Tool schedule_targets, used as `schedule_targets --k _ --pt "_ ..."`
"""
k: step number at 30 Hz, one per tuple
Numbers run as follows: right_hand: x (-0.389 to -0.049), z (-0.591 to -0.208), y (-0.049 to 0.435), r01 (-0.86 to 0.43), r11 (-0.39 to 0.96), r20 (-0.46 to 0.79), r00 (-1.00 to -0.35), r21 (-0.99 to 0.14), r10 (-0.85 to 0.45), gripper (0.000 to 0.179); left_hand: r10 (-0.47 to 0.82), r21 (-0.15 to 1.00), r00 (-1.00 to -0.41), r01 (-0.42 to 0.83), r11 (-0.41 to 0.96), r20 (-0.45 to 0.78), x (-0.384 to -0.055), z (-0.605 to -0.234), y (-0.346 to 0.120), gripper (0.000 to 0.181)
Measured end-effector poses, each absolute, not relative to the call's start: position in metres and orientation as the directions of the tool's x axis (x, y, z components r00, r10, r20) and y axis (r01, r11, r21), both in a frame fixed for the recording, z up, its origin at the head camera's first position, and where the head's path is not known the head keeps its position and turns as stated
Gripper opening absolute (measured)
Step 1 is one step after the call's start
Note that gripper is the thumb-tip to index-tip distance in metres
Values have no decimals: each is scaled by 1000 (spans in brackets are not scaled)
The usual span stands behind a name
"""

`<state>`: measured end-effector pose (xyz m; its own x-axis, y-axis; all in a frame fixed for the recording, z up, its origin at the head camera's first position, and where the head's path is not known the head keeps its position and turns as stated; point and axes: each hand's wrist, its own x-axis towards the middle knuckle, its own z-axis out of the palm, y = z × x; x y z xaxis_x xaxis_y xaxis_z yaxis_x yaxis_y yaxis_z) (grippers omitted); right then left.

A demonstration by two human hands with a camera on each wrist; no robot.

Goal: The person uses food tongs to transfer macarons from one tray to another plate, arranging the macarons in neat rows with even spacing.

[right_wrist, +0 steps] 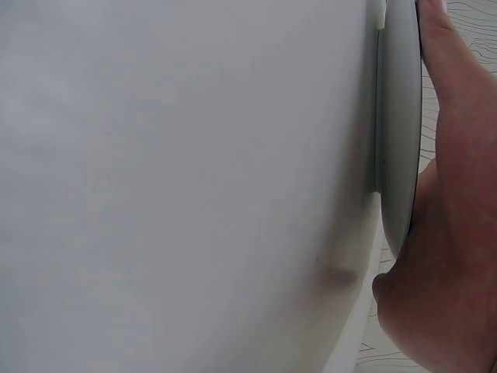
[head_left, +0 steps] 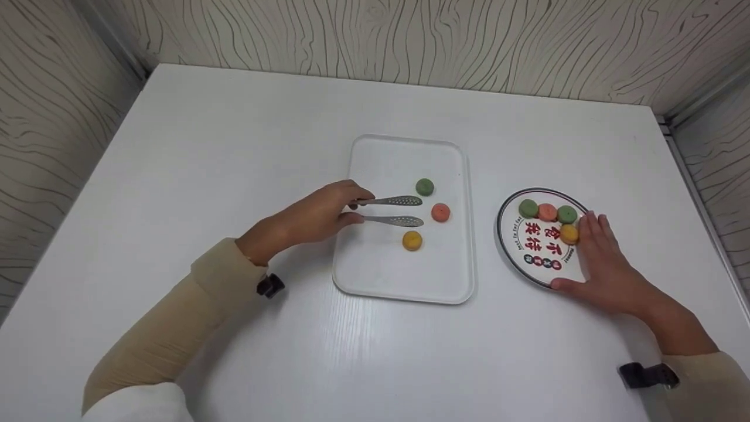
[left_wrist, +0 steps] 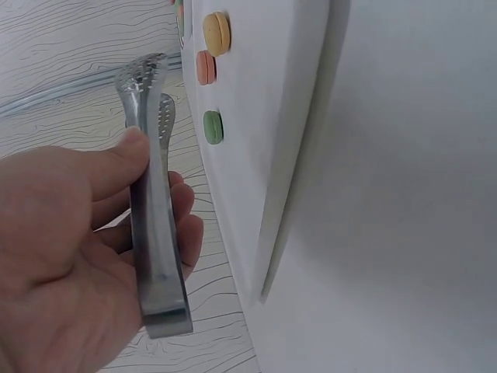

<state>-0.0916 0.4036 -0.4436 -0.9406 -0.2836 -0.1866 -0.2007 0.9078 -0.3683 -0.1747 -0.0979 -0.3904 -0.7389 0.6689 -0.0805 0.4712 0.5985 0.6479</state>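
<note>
Tongs (left_wrist: 153,217) above white tray (head_left: 381,272), white table (head_left: 246,146), wood-grain-patterned walls (head_left: 375,35)

Soft light falls over the counter (head_left: 246,135) in front of me, leaving a pale sheen near the tray (head_left: 375,275) and a blurry shadow beside the left sleeve (head_left: 173,319); the right-wrist view is greyer, softer.

Seven macarons (head_left: 440,212) are in view: three on one white tray (head_left: 381,269), namely one green (head_left: 425,187), one coral and one yellow (head_left: 412,241), and four on one round plate (head_left: 510,223), namely two green, one coral and one yellow. There is one pair of tongs (left_wrist: 159,264), one left hand (head_left: 316,214), one right hand (head_left: 615,278) and one table (head_left: 263,135)
</note>
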Motion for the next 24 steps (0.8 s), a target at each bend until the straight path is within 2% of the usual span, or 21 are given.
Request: schedule_targets --k 12,24 --pt "-91 -442 402 -191 910 -199 -940 -369 -277 125 701 684 -711 482 547 -60 -164 -399 -112 34" --pt "-92 -442 402 -191 911 -196 -941 -365 -276 126 692 641 -708 468 609 -141 -159 -406 -109 37"
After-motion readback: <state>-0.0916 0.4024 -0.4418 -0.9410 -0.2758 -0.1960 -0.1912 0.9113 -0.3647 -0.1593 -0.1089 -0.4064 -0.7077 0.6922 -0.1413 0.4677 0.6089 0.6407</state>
